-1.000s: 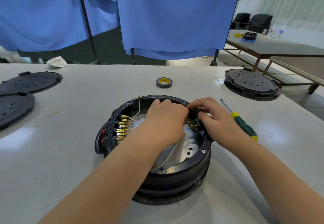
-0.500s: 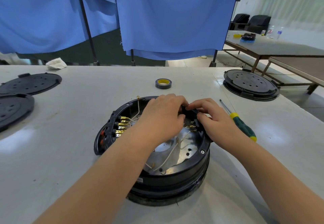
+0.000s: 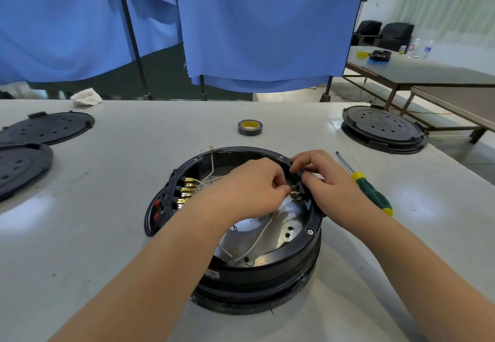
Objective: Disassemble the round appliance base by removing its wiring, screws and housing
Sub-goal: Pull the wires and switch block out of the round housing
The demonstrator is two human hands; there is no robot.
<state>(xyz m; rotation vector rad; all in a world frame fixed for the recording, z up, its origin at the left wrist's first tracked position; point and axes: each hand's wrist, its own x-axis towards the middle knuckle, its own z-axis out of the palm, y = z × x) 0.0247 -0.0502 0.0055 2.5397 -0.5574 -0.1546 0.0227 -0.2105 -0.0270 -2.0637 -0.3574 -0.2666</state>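
Round black plastic base (image 3: 267, 274), both hands (image 3: 249, 189) (image 3: 329, 189) pinching a small brass-tabbed connector (image 3: 296, 193) inside.

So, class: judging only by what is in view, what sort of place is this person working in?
Probably a workshop or a disassembly workstation. Several round black covers lie on a big plain worktable, a screwdriver and a tape roll lie at hand, and blue curtains screen the station off.

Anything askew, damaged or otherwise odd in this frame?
Mostly expected teardown mess. One white wire sticks up loose above the round base's far rim, its ring terminal free. A dark side panel hangs outward on the base's left side. The screwdriver lies beside it on the table.
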